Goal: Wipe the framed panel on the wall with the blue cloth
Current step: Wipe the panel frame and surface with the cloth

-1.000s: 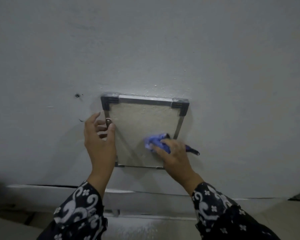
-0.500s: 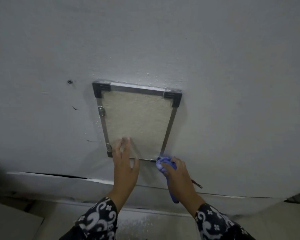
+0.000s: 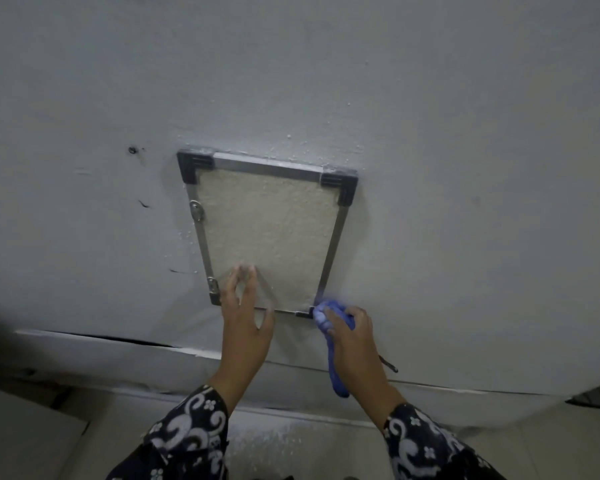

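Blue cloth (image 3: 321,315) sits bunched against the lower right corner of the framed panel (image 3: 269,237), which hangs on the grey wall (image 3: 465,133) a little left of the picture's centre, its metal edges joined by dark corner pieces at the top and its inside a rough, cream surface. The right hand (image 3: 355,344) reaches up from the lower right, wrist bent back, its fingers (image 3: 333,315) curled round the cloth and pressing the wad onto that corner, while a loose tail of the cloth hangs down beside the wrist. That hold looks chosen to work the cloth into the corner and bottom edge, where dust would likely gather. The left hand (image 3: 246,320) comes up from the lower middle, forearm nearly straight, fingers stretched out and slightly spread with the tips lying on the lower left part of the cream surface; it holds nothing, and seems placed there to steady the panel against the push of the wiping. Its fingertips are blurred, so exact contact is hard to confirm. Patterned black-and-white sleeves (image 3: 187,434) cover both forearms. Small white specks dot the wall above the panel's top edge.
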